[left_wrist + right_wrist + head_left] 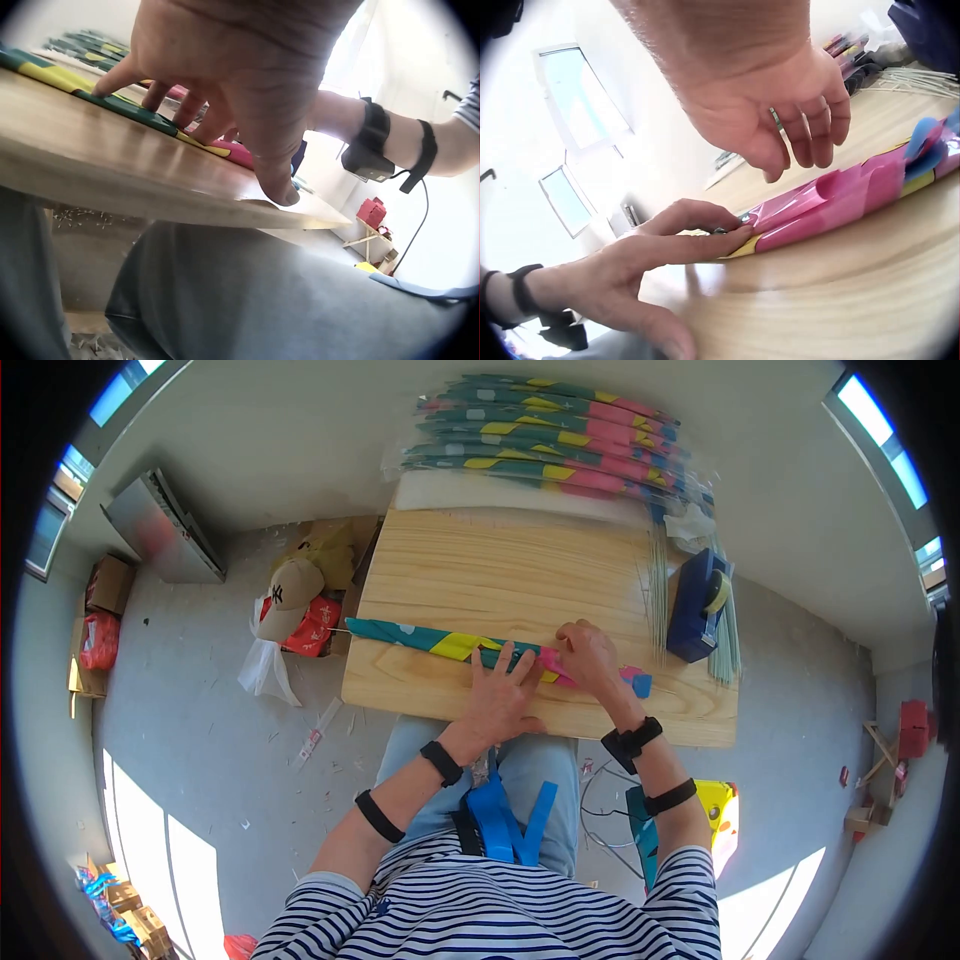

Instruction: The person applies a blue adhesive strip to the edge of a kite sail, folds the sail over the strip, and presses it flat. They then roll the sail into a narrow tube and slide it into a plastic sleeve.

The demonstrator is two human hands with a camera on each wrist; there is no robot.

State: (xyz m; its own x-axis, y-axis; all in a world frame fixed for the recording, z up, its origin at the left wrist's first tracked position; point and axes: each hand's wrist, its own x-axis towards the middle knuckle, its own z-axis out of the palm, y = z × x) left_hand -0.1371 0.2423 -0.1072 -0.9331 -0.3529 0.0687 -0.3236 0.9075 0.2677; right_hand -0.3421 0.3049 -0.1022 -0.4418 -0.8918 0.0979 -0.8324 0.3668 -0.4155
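Observation:
A long, narrow folded bundle of thin, shiny green, yellow and pink sheet lies across the near part of the wooden table. From its left end pokes a thin stick, and a blue tip shows at the right. My left hand presses the middle of the bundle with spread fingers, its thumb out near the table edge. Over the pink part hangs my right hand, fingers loosely bent. In the right wrist view that hand stands above the loose pink folds, with nothing visible in its fingers.
Several similar bundles in clear wrap lie stacked at the table's far edge. At the right stand a blue tape dispenser and thin pale sticks. Left of the table, a cap rests by red and white bags.

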